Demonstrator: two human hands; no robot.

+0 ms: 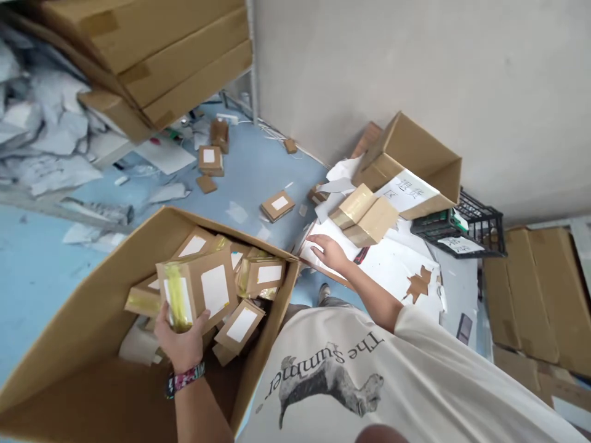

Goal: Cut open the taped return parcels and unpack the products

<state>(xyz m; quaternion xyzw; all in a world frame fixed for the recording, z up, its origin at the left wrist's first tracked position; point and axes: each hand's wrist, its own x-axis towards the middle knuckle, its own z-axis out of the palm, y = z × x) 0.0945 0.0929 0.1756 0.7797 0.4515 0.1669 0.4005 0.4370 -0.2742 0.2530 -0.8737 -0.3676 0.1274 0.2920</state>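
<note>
My left hand is inside a large open carton and grips a small cardboard box. The box has white labels and yellowish tape on one face. Beneath and beside it lie several similar labelled boxes, among them one tilted box. My right hand rests near the edge of a white-covered table, fingers stretched out, holding nothing. Just beyond it two plain cardboard boxes sit side by side. A dark red object lies by my right wrist.
An open carton with a handwritten sheet and a black plastic crate stand against the wall. Loose small boxes lie on the blue floor. Crumpled white bags are heaped at left. A phone-like object lies at right.
</note>
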